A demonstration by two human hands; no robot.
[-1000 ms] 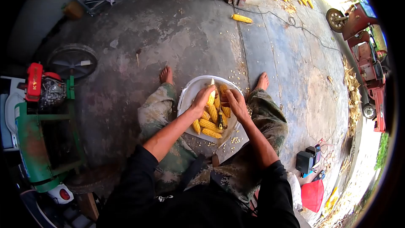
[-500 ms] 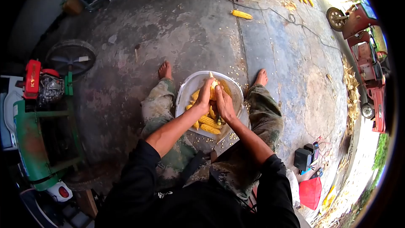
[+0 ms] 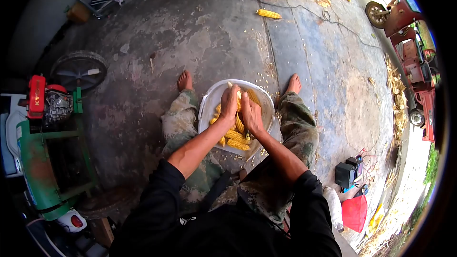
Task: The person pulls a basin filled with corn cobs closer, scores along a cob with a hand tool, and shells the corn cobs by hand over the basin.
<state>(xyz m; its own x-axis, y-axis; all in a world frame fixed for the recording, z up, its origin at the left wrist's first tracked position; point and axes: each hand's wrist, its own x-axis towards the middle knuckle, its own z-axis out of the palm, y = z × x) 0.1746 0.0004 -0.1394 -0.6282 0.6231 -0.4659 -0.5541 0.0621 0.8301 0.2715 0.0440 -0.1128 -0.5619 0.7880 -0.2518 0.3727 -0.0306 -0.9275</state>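
Over a white basin (image 3: 203,109) on the floor between my feet, both hands meet on a partly stripped corn cob (image 3: 230,84). Its pale bare tip sticks out past my left hand (image 3: 229,105), whose fingers are wrapped round it. My right hand (image 3: 251,114) presses against the same cob from the other side, with its thumb near the top. Much of the cob is hidden by the hands. Below them, several yellow ears of corn (image 3: 236,143) lie in the basin.
Loose kernels dot the concrete floor around the basin. One ear of corn (image 3: 269,14) lies ahead, near a cable (image 3: 326,15). A green machine with a red engine (image 3: 46,100) stands at left. A black box (image 3: 344,175) and red bag (image 3: 354,212) sit at right.
The cob's bare tip has tilted to the left and sunk lower between my hands. My hands have drawn closer around it, and the view has shifted slightly.
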